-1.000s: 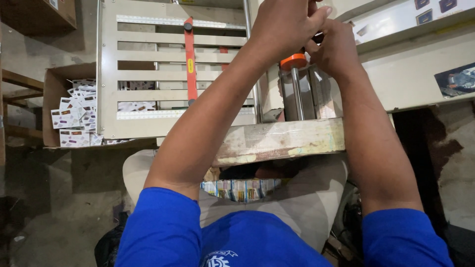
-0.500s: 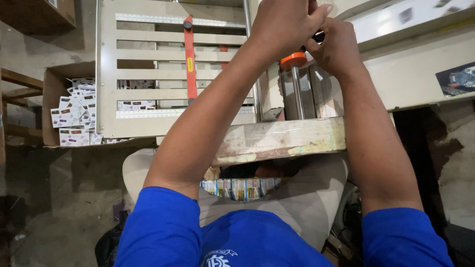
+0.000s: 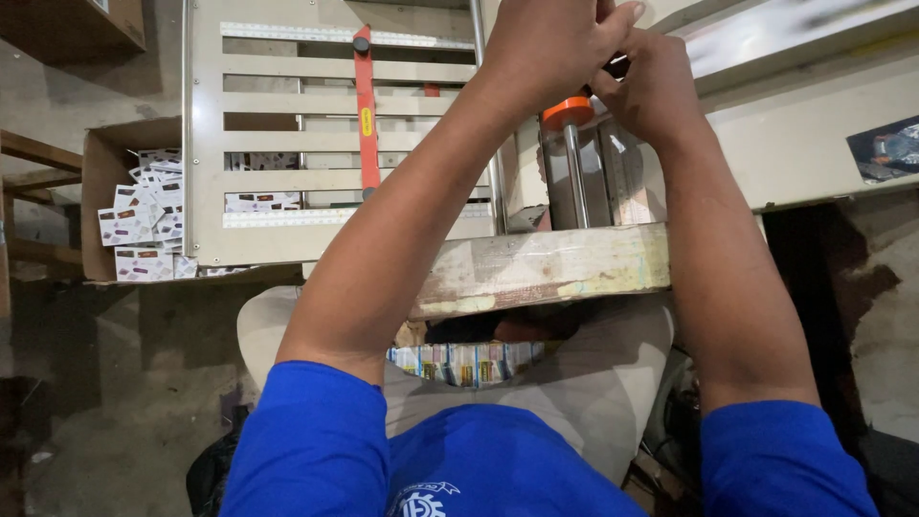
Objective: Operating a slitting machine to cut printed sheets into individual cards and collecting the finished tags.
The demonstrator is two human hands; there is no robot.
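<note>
My left hand (image 3: 548,43) is raised at the top of the view, closed over a dark handle (image 3: 617,67) that sits above an orange collar (image 3: 568,110) on an upright metal rod (image 3: 573,177). Pressed against it from the right, my right hand (image 3: 653,91) has its fingers curled on the same handle. Most of the handle is hidden by both hands. The rod stands behind a worn wooden board (image 3: 546,268) in front of me.
A cream slatted metal panel (image 3: 287,67) with a red upright strip (image 3: 365,115) stands to the left. Beside it is a cardboard box (image 3: 96,153) holding several small printed cards. Colourful packets (image 3: 469,362) lie on my lap. Cream machine housing (image 3: 814,134) fills the right.
Both hands stay clasped at the handle in about the same place. Only the view has shifted slightly.
</note>
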